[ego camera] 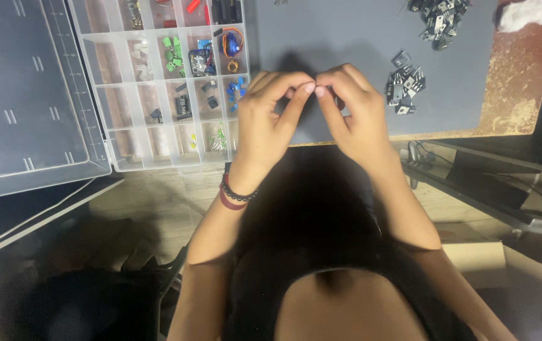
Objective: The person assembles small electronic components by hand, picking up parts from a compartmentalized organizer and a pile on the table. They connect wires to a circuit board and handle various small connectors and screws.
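Two bare hands meet above the grey mat (347, 38), fingertips pressed together in a shared pinch: left hand (271, 117) and right hand (353, 113) each curl thumb and forefinger toward one point. Whatever sits between the fingertips is too small to make out. The left wrist carries a black beaded bracelet (241, 192) and a dark red band just below it. Just right of the right hand, on the mat, lies a small heap of black flat-bodied components with metal tabs (403, 88); a second, larger heap of the same (441, 17) sits near the mat's far edge. To the left, a clear plastic compartment box (157, 82) stands open, holding green terminal blocks, blue parts, a black chip and a coil of orange wire. White crumpled material (523, 14) rests at the worn tabletop's far right corner.
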